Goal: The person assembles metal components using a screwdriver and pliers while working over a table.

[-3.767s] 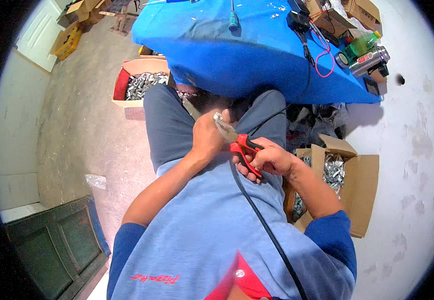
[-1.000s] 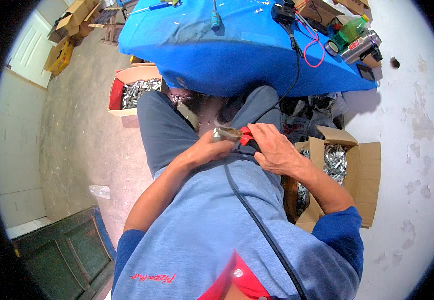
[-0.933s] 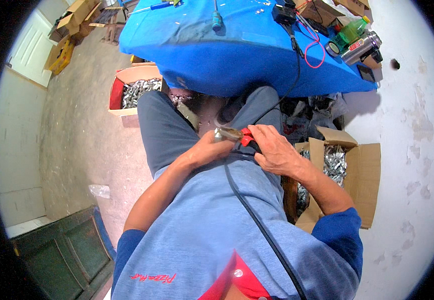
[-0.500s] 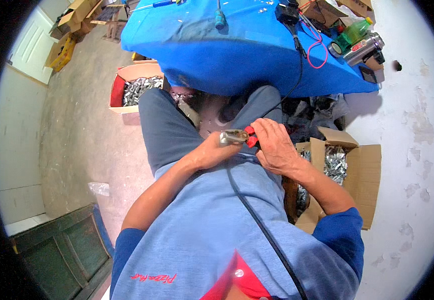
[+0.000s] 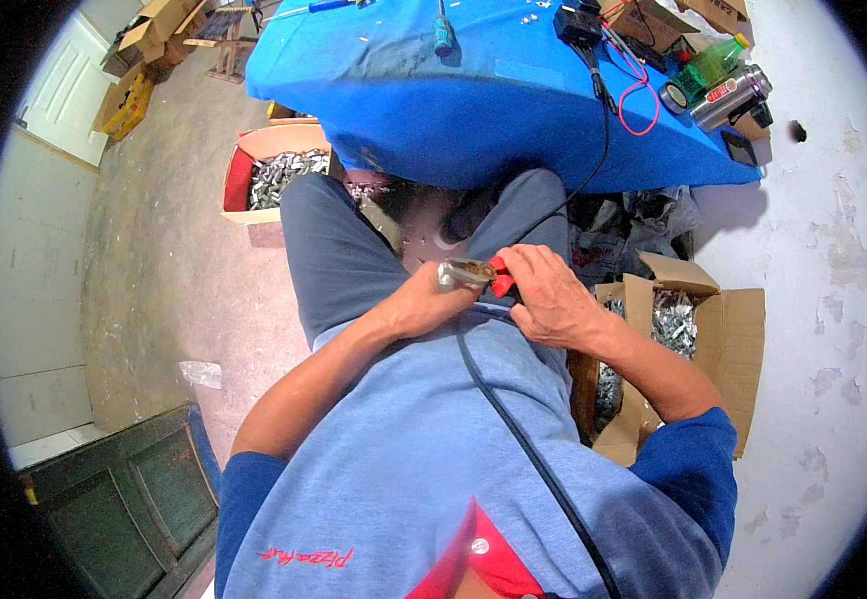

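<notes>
A thin black cable (image 5: pixel 530 449) runs down over the pale-blue shirt (image 5: pixel 383 449) and passes beneath the hands. Above the lap, the right hand (image 5: pixel 551 299) now lies palm-down, closed around the red handles of steel-nosed pliers (image 5: pixel 471 271); a few seconds ago it gripped them from below, with the handles spread. The nose, then slanting, now lies nearly level across the curled fingers of the left hand (image 5: pixel 423 302). Whether those fingers pinch a small piece cannot be told. The change looks like a firmer squeeze, and over the last half second both hands barely shift. Beyond, silvery metal pieces (image 5: pixel 673 324) fill a brown cardboard box (image 5: pixel 738 349) on the right; further off, a teal-handled screwdriver (image 5: pixel 443 36) rests on the blue-covered desk (image 5: pixel 453 130).
</notes>
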### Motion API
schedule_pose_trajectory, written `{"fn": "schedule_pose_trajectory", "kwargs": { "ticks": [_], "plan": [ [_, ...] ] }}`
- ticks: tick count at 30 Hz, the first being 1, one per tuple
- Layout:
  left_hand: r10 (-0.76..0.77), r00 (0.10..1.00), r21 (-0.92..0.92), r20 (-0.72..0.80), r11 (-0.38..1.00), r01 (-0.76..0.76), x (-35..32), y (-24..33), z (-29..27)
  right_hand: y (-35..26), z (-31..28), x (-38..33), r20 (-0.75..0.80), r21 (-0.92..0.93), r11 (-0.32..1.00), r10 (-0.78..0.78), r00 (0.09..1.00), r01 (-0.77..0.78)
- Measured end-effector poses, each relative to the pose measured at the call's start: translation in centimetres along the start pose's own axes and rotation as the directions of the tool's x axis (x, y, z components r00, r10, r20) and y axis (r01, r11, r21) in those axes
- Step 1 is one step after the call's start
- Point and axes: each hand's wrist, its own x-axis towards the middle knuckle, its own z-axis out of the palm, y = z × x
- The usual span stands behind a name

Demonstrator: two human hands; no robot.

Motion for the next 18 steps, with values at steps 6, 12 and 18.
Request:
{"fn": "schedule_pose_trajectory", "kwargs": {
  "ticks": [6, 12, 18],
  "plan": [
    [0.04, 0.999, 0.039, -0.01, 0.998, -0.04, 0.2, -0.7, 0.1, 0.4, 0.7, 0.1, -0.003, -0.008, 1.0, -0.023, 1.0, 0.023],
    [0.313, 0.924, 0.533, 0.219, 0.755, -0.382, -0.1, -0.9, 1.5, -0.3, 1.3, 2.1, 0.042, -0.068, 0.998, -0.006, 0.999, 0.008],
    [-0.066, 0.998, 0.349, -0.003, 0.935, 0.063, -0.6, 0.9, 1.2, 0.6, 1.4, 1.6, 0.041, 0.626, 0.742, 0.276, 0.96, -0.24]
  ]
}}
